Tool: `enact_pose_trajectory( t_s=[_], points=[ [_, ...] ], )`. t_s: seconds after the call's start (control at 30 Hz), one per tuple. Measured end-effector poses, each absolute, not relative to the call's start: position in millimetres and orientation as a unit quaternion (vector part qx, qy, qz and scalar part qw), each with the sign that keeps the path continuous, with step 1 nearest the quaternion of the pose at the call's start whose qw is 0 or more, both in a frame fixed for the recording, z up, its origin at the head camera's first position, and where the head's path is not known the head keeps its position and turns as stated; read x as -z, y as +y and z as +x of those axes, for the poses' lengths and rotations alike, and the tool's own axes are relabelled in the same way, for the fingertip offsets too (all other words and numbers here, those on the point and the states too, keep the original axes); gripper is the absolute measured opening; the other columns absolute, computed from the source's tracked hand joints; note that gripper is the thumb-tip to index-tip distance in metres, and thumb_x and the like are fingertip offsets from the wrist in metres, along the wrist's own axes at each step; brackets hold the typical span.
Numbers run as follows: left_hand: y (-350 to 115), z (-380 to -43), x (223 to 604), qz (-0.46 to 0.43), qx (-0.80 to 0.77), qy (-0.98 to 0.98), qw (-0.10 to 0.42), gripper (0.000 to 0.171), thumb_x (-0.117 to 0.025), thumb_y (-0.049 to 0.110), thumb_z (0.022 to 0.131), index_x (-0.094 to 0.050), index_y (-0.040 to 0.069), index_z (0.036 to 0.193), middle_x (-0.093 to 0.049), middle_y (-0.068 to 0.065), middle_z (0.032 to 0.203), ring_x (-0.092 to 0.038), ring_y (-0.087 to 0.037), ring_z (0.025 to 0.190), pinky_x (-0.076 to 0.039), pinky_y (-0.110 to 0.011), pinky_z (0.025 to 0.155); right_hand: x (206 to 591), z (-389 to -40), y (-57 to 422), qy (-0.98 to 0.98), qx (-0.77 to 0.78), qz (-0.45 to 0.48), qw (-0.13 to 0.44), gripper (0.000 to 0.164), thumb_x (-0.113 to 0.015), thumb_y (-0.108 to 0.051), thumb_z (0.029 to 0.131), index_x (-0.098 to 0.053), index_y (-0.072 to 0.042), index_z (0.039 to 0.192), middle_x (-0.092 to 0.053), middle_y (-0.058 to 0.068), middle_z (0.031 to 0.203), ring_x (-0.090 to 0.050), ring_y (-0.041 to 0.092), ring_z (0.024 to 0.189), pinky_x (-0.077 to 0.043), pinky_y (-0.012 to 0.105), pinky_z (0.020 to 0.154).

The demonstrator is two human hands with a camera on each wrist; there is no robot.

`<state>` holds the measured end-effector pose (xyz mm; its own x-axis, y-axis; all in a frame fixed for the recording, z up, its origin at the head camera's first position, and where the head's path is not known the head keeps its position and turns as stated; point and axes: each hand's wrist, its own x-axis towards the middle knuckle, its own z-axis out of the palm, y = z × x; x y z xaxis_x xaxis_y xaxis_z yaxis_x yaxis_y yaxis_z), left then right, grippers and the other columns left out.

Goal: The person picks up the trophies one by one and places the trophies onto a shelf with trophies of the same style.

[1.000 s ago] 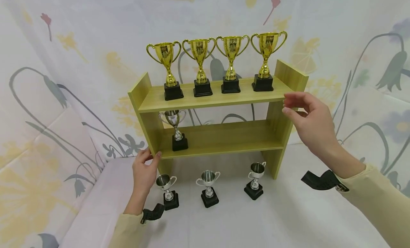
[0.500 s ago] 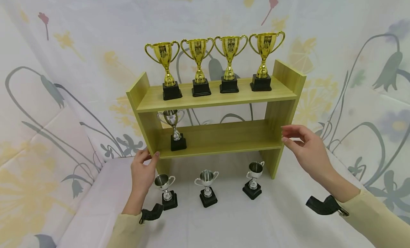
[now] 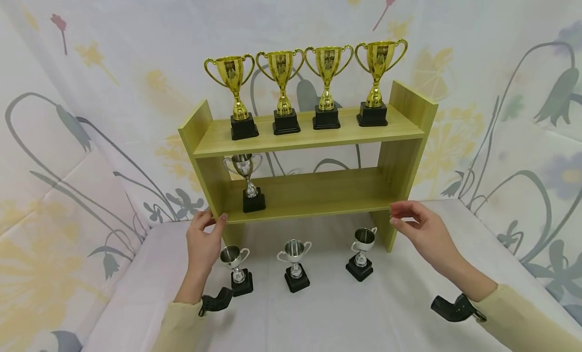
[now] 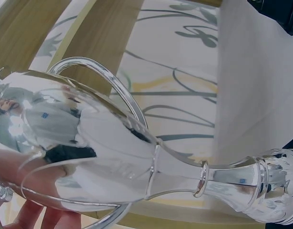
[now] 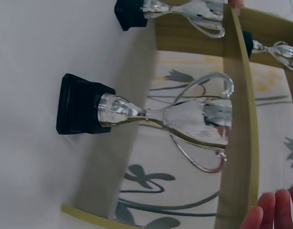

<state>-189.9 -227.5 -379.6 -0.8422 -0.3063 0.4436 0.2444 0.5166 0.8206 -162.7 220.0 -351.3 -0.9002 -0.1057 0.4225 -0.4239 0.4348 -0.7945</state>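
My left hand (image 3: 203, 243) holds the left side panel of a two-tier wooden shelf (image 3: 313, 195), thumb on the front edge and fingers round the outside. My right hand (image 3: 423, 233), fingers loosely bent, is by the shelf's lower right side; whether it touches the panel is unclear. One silver trophy cup (image 3: 247, 183) stands at the left of the middle tier. On the table in front are a left silver cup (image 3: 238, 271), a middle one (image 3: 295, 266) and a right one (image 3: 361, 253). The left wrist view shows a silver cup (image 4: 98, 143) close up, with fingertips (image 4: 51, 219) below.
Several gold trophy cups (image 3: 327, 84) with black bases line the top tier. A white cloth (image 3: 327, 321) covers the table, and a flower-printed curtain (image 3: 136, 54) hangs behind. In the right wrist view a black-based silver cup (image 5: 198, 121) stands before the shelf.
My right hand has come down along the shelf's right side, from the top tier to below the middle tier's edge. The left hand keeps its hold; the cups stay put.
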Motion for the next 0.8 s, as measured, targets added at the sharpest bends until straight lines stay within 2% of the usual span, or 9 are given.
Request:
enact_pose_trajectory(
  t_s=[0.2,0.33,0.5,0.63,0.8],
  points=[
    [-227.9,-190.2,379.7,0.02,0.49,-0.825,0.281,0.033,-0.066,0.015,0.096,-0.068,0.001,0.126,-0.06,-0.012,0.11,-0.059,-0.025,0.102,-0.048,-0.029,0.074,364.7,-161.5,217.1,-0.82,-0.532,0.173,0.12,0.031,-0.065,-0.002,0.094,-0.058,0.004,0.124,-0.06,0.016,0.11,-0.057,0.004,0.099,-0.049,0.014,0.08],
    [-227.6,-190.3,379.3,0.02,0.493,-0.823,0.28,0.033,-0.066,0.015,0.096,-0.068,0.001,0.125,-0.06,-0.012,0.11,-0.059,-0.026,0.102,-0.048,-0.032,0.075,372.6,-160.1,216.4,-0.824,-0.53,0.174,0.097,0.035,-0.066,-0.007,0.095,-0.056,0.003,0.128,-0.059,0.017,0.114,-0.056,0.005,0.1,-0.049,0.016,0.081],
    [-226.9,-190.2,378.2,0.018,0.492,-0.823,0.284,0.033,-0.066,0.014,0.095,-0.068,0.0,0.125,-0.06,-0.013,0.109,-0.059,-0.027,0.101,-0.048,-0.037,0.076,386.3,-162.4,215.5,-0.818,-0.543,0.178,0.059,0.043,-0.069,-0.01,0.094,-0.053,0.005,0.13,-0.058,0.018,0.117,-0.057,0.014,0.103,-0.05,0.019,0.082],
    [-226.3,-189.7,377.5,0.017,0.488,-0.824,0.286,0.032,-0.066,0.014,0.095,-0.069,0.0,0.124,-0.06,-0.013,0.108,-0.059,-0.026,0.101,-0.048,-0.031,0.074,398.4,-163.5,214.0,-0.81,-0.553,0.19,0.04,0.049,-0.072,-0.006,0.09,-0.051,0.006,0.133,-0.057,0.018,0.12,-0.057,0.022,0.106,-0.05,0.02,0.085],
    [-225.9,-188.8,377.7,0.017,0.487,-0.825,0.286,0.032,-0.066,0.014,0.095,-0.069,0.0,0.124,-0.06,-0.013,0.108,-0.059,-0.026,0.1,-0.048,-0.025,0.073,406.9,-163.4,211.1,-0.806,-0.562,0.184,0.03,0.056,-0.076,-0.004,0.087,-0.05,0.006,0.135,-0.056,0.017,0.12,-0.056,0.015,0.105,-0.05,0.021,0.084]
  ],
)
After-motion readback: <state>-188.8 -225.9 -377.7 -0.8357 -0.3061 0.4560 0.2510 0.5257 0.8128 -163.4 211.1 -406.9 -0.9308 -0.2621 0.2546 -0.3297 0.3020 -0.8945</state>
